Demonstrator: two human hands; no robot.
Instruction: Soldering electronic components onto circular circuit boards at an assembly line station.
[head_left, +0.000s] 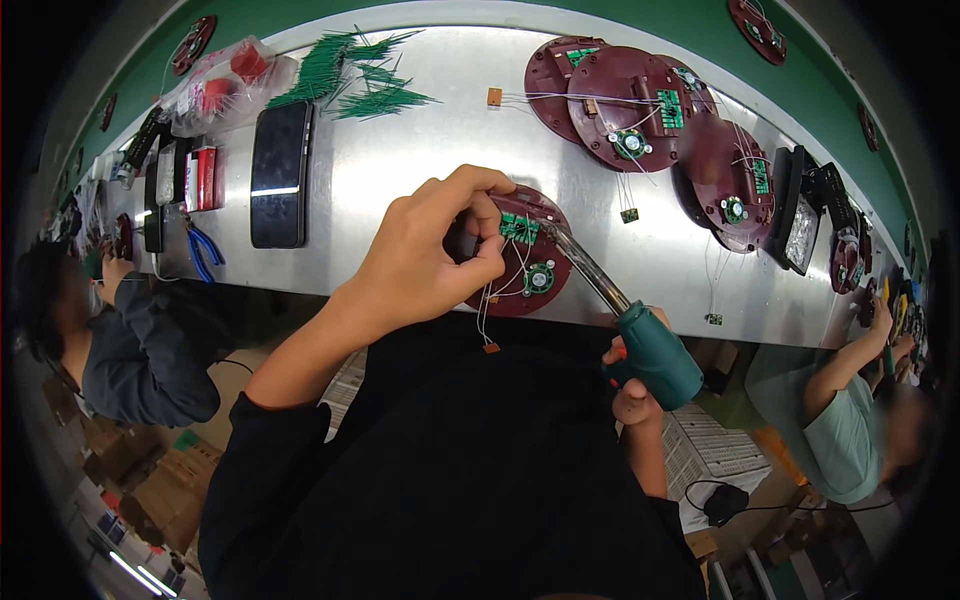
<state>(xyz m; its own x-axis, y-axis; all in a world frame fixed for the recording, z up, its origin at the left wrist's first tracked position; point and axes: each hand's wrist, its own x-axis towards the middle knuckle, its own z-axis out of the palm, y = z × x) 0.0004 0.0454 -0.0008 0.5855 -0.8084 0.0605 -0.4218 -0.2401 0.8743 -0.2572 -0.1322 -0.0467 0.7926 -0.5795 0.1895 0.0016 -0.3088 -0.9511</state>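
Observation:
A round maroon plastic cover (554, 283) lies at the table's near edge, in front of my body. It carries a green circuit board (519, 229), a small round green part (538, 278) and thin white wires, which lead to a little brown board (491, 348) hanging over the edge. My left hand (425, 245) rests over the cover's left side, its fingers curled and pinched beside the circuit board; anything between them is hidden. With my right hand (636, 402) I grip a green soldering gun (660, 358) by its handle. Its metal tip points at the circuit board's right end.
Several similar maroon covers (610, 95) are stacked at the far right. Green wires (325, 65), a plastic bag (215, 95), a black phone (281, 175) and blue-handled pliers (203, 250) lie to the left. A black tray (797, 215) stands right. Co-workers sit on both sides.

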